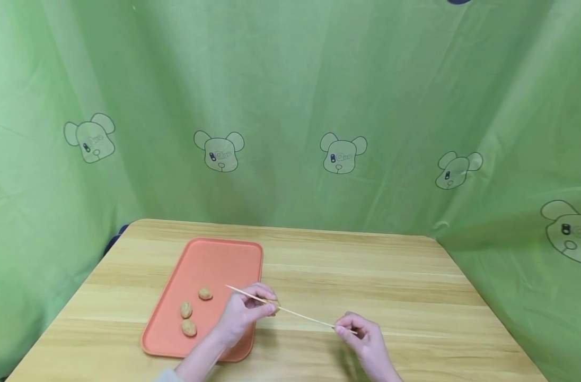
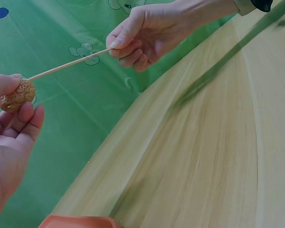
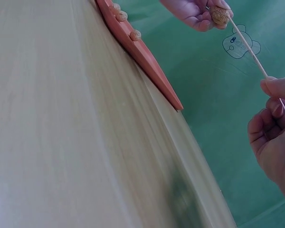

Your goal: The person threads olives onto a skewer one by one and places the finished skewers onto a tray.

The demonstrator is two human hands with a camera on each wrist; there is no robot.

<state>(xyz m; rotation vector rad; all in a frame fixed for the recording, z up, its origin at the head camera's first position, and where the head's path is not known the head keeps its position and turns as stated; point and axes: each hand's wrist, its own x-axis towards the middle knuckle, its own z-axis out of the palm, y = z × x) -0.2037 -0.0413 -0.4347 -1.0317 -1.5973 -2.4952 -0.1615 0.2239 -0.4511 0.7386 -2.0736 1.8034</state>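
My left hand [image 1: 240,318] pinches a wrinkled, golden-brown food ball [image 2: 17,96] between thumb and fingers, above the tray's right edge. A thin wooden skewer [image 1: 305,317] runs from my right hand [image 1: 364,339] to this ball. Its pointed tip shows past the left hand in the head view; whether it passes through the ball or alongside it, I cannot tell. Thumb and fingertips of the right hand grip the skewer close to its other end, over bare wood. Three similar balls [image 1: 188,328] lie apart from the left hand on the tray.
A coral-pink rectangular tray [image 1: 223,260] with a raised rim lies on the left half of the wooden table [image 1: 390,276]. Behind and around the table hangs a green curtain [image 1: 281,95] printed with bear heads.
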